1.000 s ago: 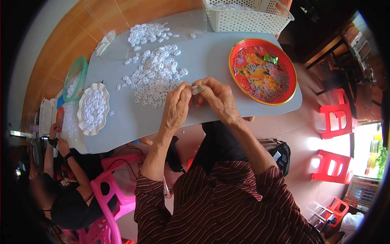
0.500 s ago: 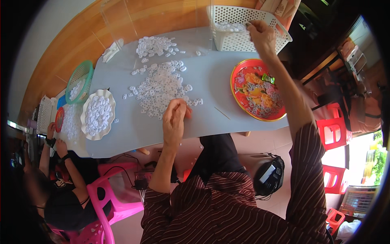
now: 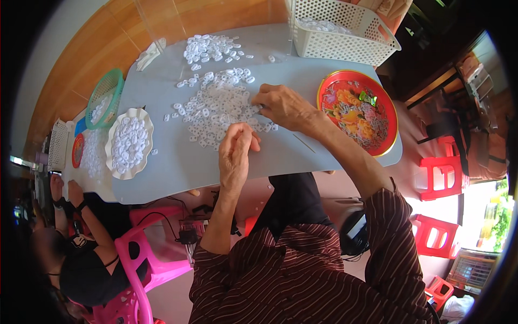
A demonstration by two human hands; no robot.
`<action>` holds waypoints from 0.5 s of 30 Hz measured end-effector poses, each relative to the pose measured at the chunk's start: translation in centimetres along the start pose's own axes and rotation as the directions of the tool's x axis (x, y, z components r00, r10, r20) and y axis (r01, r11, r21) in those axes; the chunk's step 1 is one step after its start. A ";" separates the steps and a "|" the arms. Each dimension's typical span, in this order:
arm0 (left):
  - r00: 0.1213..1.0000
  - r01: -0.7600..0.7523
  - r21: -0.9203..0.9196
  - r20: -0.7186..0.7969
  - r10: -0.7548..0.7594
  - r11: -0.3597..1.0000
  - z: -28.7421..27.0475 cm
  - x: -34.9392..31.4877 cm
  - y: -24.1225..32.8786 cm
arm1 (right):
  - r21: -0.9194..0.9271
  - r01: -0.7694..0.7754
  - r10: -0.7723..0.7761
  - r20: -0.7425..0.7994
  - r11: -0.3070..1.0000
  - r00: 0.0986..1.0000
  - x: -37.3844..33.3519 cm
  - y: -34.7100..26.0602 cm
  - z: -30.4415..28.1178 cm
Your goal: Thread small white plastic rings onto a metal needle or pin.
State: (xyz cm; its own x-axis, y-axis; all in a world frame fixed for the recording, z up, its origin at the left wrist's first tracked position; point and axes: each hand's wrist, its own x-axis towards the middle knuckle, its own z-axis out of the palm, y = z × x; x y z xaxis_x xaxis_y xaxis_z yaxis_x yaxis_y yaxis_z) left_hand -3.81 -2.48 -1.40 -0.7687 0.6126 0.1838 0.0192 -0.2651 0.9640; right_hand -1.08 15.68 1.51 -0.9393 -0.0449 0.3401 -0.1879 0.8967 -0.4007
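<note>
Small white and translucent oval plastic pieces (image 3: 213, 108) lie in a loose heap on the grey table (image 3: 178, 167). My left hand (image 3: 236, 154) is closed at the heap's near edge, fingers curled together; whatever they hold is hidden. At the heap's right edge, the bent fingers of my right hand (image 3: 286, 109) come together at the pieces, and what is between the fingertips cannot be made out. To the right, a red floral round tray (image 3: 395, 121) contains many small metal-looking pins and a green wrapped item (image 3: 367, 98). A thin stick (image 3: 304, 143) lies before it.
A white perforated basket (image 3: 345, 46) with white pieces stands at the far right. More pieces (image 3: 208, 48) lie behind the heap. Leftward are a scalloped white dish (image 3: 111, 154) and a green basket (image 3: 116, 100). A co-worker (image 3: 91, 259) sits at left by a pink chair (image 3: 156, 270).
My right hand has come from the white basket, back and leftward, down to the right edge of the heap. My left hand stays closed near the heap. The view has shifted slightly.
</note>
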 end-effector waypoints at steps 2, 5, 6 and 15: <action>1.000 0.010 -0.003 0.002 -0.010 1.000 0.0 0.0 0.1 | -0.035 -0.018 0.020 0.045 0.999 0.999 0.1 0.3 -0.1; 0.999 0.043 0.051 -0.003 -0.043 0.998 0.1 -0.1 0.9 | -0.084 -0.051 0.054 0.037 0.995 0.998 -0.4 0.3 0.1; 0.998 0.057 0.083 0.000 -0.057 0.995 0.1 -0.2 1.1 | -0.083 -0.049 0.053 0.040 0.995 0.998 -0.5 0.2 0.1; 0.999 -0.001 0.210 0.042 -0.008 0.978 0.2 0.0 0.8 | -0.061 -0.043 0.040 -0.037 0.997 0.998 -0.9 0.4 -0.4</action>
State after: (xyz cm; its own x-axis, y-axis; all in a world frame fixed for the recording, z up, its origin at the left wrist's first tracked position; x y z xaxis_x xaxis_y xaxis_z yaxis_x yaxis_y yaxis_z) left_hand -3.66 -2.56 -0.63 -0.7410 0.6458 0.1838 0.1535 -0.1036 0.9827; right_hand -0.21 16.26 1.40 -0.9349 0.0077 0.3549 -0.1298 0.9231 -0.3620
